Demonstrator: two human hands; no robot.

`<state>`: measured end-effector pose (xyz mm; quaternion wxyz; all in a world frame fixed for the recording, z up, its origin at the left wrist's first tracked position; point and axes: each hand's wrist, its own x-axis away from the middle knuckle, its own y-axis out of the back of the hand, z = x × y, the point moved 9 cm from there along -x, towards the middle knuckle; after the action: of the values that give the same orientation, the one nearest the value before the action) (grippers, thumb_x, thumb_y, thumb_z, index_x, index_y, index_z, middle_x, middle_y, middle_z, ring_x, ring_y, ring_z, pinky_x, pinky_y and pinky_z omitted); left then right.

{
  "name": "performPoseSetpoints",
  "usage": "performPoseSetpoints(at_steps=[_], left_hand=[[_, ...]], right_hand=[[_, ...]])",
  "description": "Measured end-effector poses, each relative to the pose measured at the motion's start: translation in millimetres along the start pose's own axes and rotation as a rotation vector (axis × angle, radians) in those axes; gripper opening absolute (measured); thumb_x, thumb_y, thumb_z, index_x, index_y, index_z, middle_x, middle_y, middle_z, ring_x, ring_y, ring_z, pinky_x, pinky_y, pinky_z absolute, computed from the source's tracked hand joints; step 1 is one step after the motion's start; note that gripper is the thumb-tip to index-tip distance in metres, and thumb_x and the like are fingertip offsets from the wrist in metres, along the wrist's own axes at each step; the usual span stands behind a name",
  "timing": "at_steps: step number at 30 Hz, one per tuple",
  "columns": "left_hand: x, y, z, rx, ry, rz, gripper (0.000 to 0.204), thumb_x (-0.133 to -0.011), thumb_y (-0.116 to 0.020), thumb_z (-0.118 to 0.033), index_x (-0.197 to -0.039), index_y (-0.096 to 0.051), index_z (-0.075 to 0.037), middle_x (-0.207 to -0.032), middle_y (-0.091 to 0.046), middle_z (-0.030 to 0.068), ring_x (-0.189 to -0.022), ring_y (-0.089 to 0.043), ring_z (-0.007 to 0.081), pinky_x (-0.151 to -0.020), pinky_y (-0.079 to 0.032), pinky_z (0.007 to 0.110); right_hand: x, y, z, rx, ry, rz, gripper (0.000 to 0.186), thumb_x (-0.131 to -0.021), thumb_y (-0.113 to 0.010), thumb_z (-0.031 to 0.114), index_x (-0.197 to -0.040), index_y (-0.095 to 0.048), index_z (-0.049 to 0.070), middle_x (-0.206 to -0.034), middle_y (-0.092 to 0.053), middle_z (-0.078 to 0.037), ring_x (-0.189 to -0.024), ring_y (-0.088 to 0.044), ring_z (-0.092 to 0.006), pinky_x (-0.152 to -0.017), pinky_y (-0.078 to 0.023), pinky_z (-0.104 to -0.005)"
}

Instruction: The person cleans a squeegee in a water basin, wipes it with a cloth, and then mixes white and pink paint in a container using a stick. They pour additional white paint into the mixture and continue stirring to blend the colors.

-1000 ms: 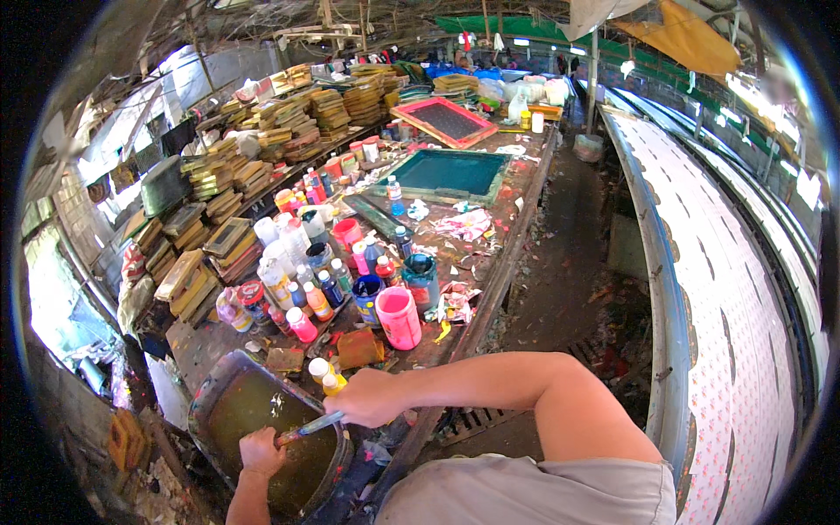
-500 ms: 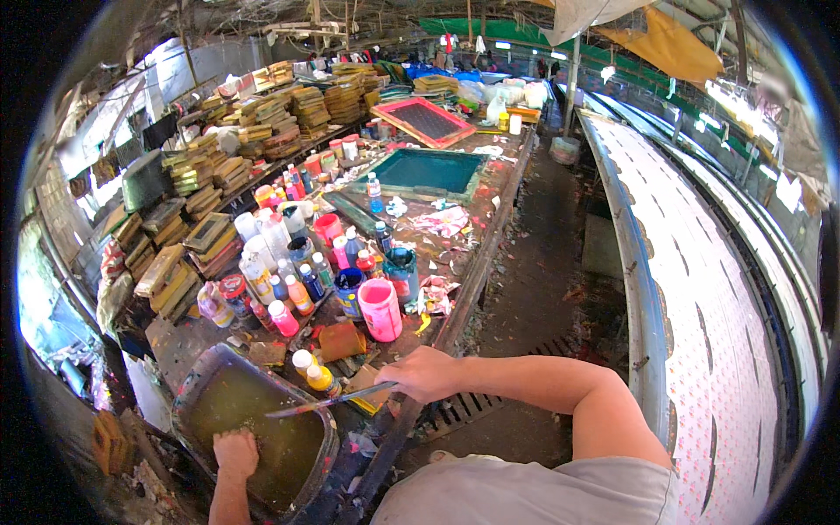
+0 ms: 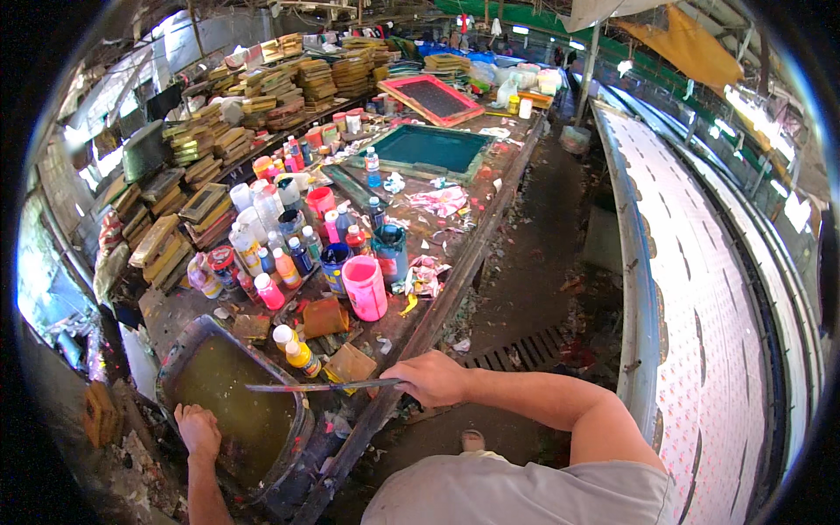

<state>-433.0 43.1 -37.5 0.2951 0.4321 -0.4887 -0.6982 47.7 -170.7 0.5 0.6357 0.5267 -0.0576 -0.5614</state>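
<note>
In my right hand [image 3: 433, 378], over the wooden edge of the table, I grip one end of a long, thin, flat paint-stained stick [image 3: 319, 386]. Its free end reaches left above a dark-rimmed tub [image 3: 305, 429] of murky greenish-brown water [image 3: 232, 389]. My left hand [image 3: 199, 430] is at the tub's left side, fingers curled; whatever they may hold is hidden. Just beyond the stick stand a yellow bottle with a white cap [image 3: 302, 357] and another white-capped bottle [image 3: 284, 336]. A brown block [image 3: 352, 362] lies beside them.
Paint bottles and a pink paint tub [image 3: 365, 289] crowd the table. Farther back lie a teal-filled screen frame [image 3: 429, 156] and a pink-rimmed frame [image 3: 430, 98]. Stacked wooden frames [image 3: 262, 92] line the left. A floor grate [image 3: 516, 350] and a long white printing table [image 3: 700, 289] are at right.
My left hand has moved from over the water toward the tub's left side. The stick has swung from slanting to nearly level in view, still in my right hand. The view has shifted slightly.
</note>
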Motion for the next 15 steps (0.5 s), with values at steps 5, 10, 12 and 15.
performPoseSetpoints(at_steps=[5,10,12,15], left_hand=[[-6.9,41.8,-19.5,0.121,0.014,-0.113,0.013,-0.073,-0.080,0.000,-0.073,-0.069,-0.007,-0.083,-0.068,0.0145,-0.087,-0.068,0.0374,-0.098,-0.051,0.053],[-81.4,120.1,-141.1,0.302,-0.159,-0.335,0.015,-0.078,-0.075,0.007,-0.078,-0.065,-0.004,-0.081,-0.064,0.0155,-0.080,-0.065,0.0389,-0.073,-0.051,0.050],[-121.6,149.3,-213.2,0.396,-0.237,-0.387,0.015,-0.078,-0.073,0.008,-0.081,-0.065,-0.004,-0.078,-0.061,0.0158,-0.077,-0.064,0.0383,-0.072,-0.050,0.048],[-170.2,167.5,-317.8,0.404,-0.384,-0.401,0.015,-0.079,-0.073,0.009,-0.083,-0.065,-0.003,-0.080,-0.060,0.0153,-0.078,-0.063,0.0379,-0.072,-0.050,0.049]], right_hand=[[58.8,46.8,-45.2,-0.098,-0.096,-0.239,0.041,-0.095,-0.081,0.004,-0.134,-0.067,0.008,-0.102,-0.077,-0.017,-0.087,-0.076,-0.0418,-0.073,-0.062,-0.0487],[154.8,119.7,-123.7,-0.141,-0.413,-0.453,0.036,-0.099,-0.079,0.006,-0.134,-0.069,0.006,-0.114,-0.078,-0.020,-0.098,-0.080,-0.0400,-0.081,-0.064,-0.0448],[196.1,149.0,-156.6,-0.166,-0.496,-0.573,0.036,-0.100,-0.079,0.007,-0.135,-0.069,0.006,-0.115,-0.078,-0.020,-0.102,-0.080,-0.0389,-0.086,-0.063,-0.0426],[245.3,191.6,-186.5,-0.161,-0.576,-0.671,0.034,-0.103,-0.077,0.005,-0.135,-0.068,0.000,-0.114,-0.079,-0.018,-0.109,-0.080,-0.0311,-0.096,-0.061,-0.0398]])
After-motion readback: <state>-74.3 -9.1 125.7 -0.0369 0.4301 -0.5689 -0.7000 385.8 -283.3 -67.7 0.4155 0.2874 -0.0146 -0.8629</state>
